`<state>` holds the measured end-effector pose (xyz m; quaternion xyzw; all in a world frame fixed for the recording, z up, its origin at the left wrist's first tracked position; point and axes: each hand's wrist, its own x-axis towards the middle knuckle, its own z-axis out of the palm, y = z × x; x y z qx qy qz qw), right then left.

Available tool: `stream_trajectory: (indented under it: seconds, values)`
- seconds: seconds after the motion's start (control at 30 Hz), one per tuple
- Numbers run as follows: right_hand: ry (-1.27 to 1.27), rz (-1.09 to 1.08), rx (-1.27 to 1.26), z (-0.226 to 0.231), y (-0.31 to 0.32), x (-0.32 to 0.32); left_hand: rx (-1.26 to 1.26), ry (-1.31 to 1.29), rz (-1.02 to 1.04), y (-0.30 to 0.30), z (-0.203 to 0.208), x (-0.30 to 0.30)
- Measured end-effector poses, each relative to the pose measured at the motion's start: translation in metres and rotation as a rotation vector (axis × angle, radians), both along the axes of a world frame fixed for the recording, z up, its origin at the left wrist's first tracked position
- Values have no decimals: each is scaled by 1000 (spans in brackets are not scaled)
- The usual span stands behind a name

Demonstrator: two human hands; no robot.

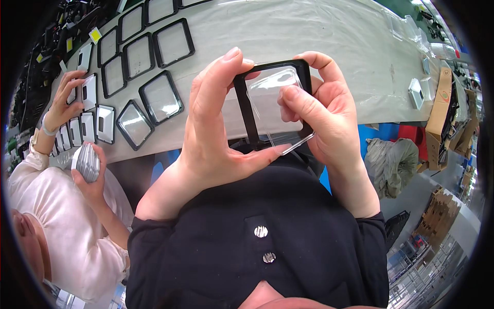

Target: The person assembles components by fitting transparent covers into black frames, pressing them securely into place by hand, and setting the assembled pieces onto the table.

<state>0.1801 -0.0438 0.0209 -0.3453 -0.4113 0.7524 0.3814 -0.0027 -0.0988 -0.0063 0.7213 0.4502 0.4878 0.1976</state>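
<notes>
In front of my chest, my left hand grips a black rectangular frame by its left side. Its fingers are at the top corner and its thumb stretches along the bottom edge. A clear plastic case, with a cutout near its top, sits slightly tilted across the frame's opening. The thumb of my right hand presses on the case's right part. My right index finger curls over the frame's top right corner, and the other right fingers are partly hidden behind it.
Several black frames with clear windows lie on the covered table at the left. Beside them a co-worker's hand touches white-and-black pieces; the other holds a stack. At the right are a cardboard box and a grey cloth.
</notes>
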Motion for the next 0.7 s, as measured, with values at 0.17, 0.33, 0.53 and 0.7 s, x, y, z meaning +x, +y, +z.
stream_trajectory:
  seconds: [0.17,0.33,0.53,0.7]
  values:
    - [-57,-84,84,8,-8,-9,27,29,27,-3,6,0]
    - [-82,-112,137,9,-13,-14,4,3,36,-6,7,-1]
    - [-10,-87,32,11,-8,-12,46,52,58,-8,8,1]
    - [14,-62,-15,8,-6,-12,11,46,54,-8,13,0]
